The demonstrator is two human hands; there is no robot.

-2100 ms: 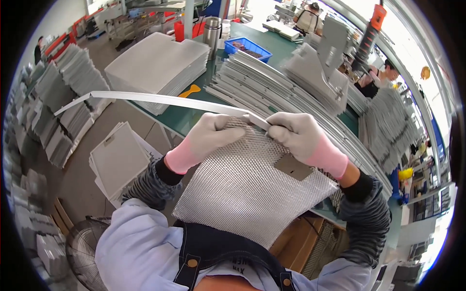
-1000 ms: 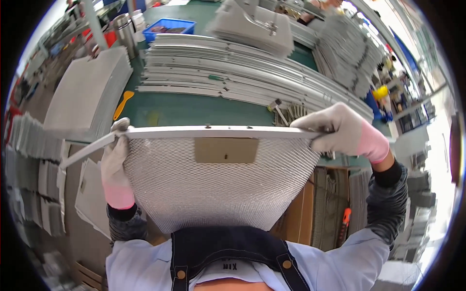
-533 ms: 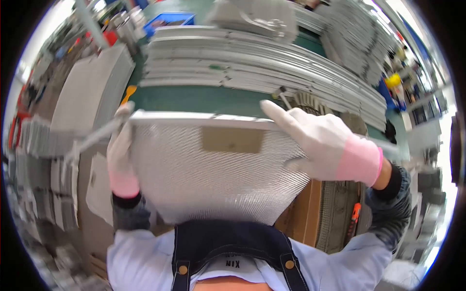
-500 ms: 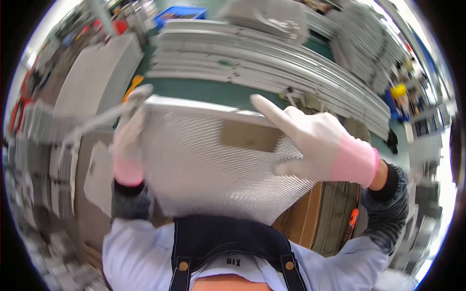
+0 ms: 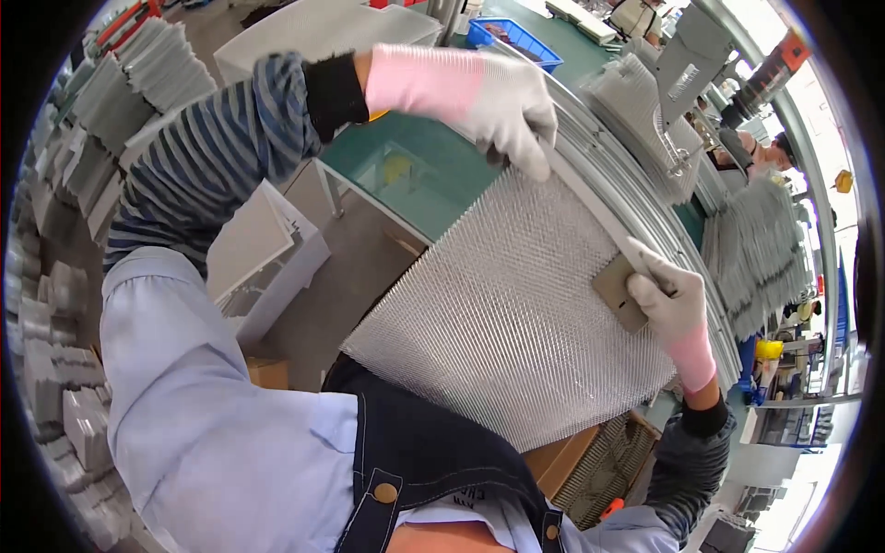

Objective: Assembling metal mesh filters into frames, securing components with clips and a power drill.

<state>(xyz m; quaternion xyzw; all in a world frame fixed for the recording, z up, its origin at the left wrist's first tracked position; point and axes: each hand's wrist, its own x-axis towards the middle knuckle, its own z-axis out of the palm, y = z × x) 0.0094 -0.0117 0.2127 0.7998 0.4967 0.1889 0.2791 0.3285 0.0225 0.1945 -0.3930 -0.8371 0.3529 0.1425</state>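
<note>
A silvery metal mesh panel point(image 5: 489, 313) slants across the front of my apron, its lower corner close to my body. Along its far right side runs a narrow pale frame strip point(image 5: 590, 198). My left hand point(image 5: 512, 111), in a white and pink glove, grips the upper end of this strip, fingers curled round the corner. Lower on the same side, my right hand point(image 5: 671, 300), gloved alike, is closed on the strip, with its thumb by a small brown plate point(image 5: 619, 291) on the mesh. My palms and some fingertips are hidden.
Stacked long metal strips point(image 5: 636, 194) lie on the green table point(image 5: 415, 175) beyond the panel. A blue bin point(image 5: 516, 44) stands at the back. White panels point(image 5: 253, 244) lean at left. A cardboard box point(image 5: 562, 456) sits below. Another person point(image 5: 770, 157) is at far right.
The panel has tilted, its strip edge now slanting down to the right. My left hand has risen and moved right; my right hand has gone from spread fingers to closed on the strip.
</note>
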